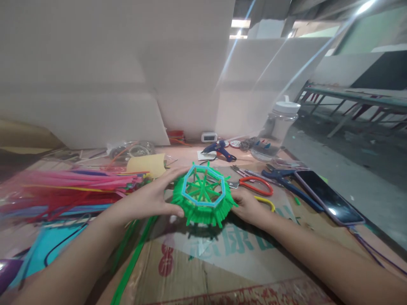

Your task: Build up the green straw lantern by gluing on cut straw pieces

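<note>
Between my two hands is a green pipe-cleaner craft (203,215), with a light blue eight-sided ring on top and green spokes inside it. My left hand (162,195) grips its left side, thumb at the lower front and fingers behind. On the right side, my right hand (246,204) holds the edge with bent fingers, partly hidden behind the green fringe. Just beyond my right hand lie scissors with orange handles (256,185), and a yellow handle (266,202) shows beside its wrist. Long green pipe cleaners (135,258) lie beneath my left forearm.
Bundles of pink and red pipe cleaners (85,184) cover the left side. A blue glue gun (219,149) rests at the back. To the right are dark blue pliers (292,186), a phone (329,197) and a clear bottle (276,127). Pale boards (184,76) stand behind.
</note>
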{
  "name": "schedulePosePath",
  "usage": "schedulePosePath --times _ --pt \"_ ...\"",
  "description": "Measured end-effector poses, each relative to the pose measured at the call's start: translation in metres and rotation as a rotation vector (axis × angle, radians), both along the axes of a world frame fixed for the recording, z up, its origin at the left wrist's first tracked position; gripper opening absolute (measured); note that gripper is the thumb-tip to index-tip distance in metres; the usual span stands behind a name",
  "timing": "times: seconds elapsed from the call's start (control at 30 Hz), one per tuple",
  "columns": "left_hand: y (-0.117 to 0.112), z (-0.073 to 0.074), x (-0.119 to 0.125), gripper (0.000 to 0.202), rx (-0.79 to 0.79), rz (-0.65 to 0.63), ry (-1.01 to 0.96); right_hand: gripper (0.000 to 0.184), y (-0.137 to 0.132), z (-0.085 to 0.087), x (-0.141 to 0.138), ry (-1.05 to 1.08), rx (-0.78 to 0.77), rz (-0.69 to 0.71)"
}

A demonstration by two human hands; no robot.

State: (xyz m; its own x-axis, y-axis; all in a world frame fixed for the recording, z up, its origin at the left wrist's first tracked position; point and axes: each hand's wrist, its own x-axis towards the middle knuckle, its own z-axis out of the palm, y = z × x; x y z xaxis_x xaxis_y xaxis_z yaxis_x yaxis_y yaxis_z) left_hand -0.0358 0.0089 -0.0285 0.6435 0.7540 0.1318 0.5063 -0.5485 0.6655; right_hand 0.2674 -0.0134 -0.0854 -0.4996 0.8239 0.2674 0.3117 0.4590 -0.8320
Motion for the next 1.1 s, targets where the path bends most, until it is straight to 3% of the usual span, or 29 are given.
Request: schedulePosePath --times 0.23,0.43,0.53,0.73,0.93,1.1 --pt "0.013 -0.012 -0.002 0.084 0.079 0.294 -0.027 0.022 0.003 -0.012 -0.007 -0.003 -0.046 -0.15" --pt "0.025 -0.024 -0.003 0.05 0.057 0.394 -0.004 0.015 0.003 -0.017 -0.01 -0.008 -0.029 -0.211" --pt "0.013 -0.04 0.003 0.037 0.041 0.42 -0.001 0.012 0.004 -0.019 -0.009 -0.015 -0.017 -0.23" --pt "-0.034 -0.066 0.034 0.029 0.144 0.389 -0.095 0.014 0.006 -0.016 -0.015 -0.007 -0.04 -0.253" --pt "-0.028 -0.067 0.041 0.033 0.166 0.454 -0.187 0.021 -0.001 -0.007 -0.024 0.079 -0.01 -0.312" --pt "-0.026 -0.071 0.037 0.032 0.186 0.507 -0.226 0.026 0.005 -0.02 -0.023 0.193 -0.001 -0.433"
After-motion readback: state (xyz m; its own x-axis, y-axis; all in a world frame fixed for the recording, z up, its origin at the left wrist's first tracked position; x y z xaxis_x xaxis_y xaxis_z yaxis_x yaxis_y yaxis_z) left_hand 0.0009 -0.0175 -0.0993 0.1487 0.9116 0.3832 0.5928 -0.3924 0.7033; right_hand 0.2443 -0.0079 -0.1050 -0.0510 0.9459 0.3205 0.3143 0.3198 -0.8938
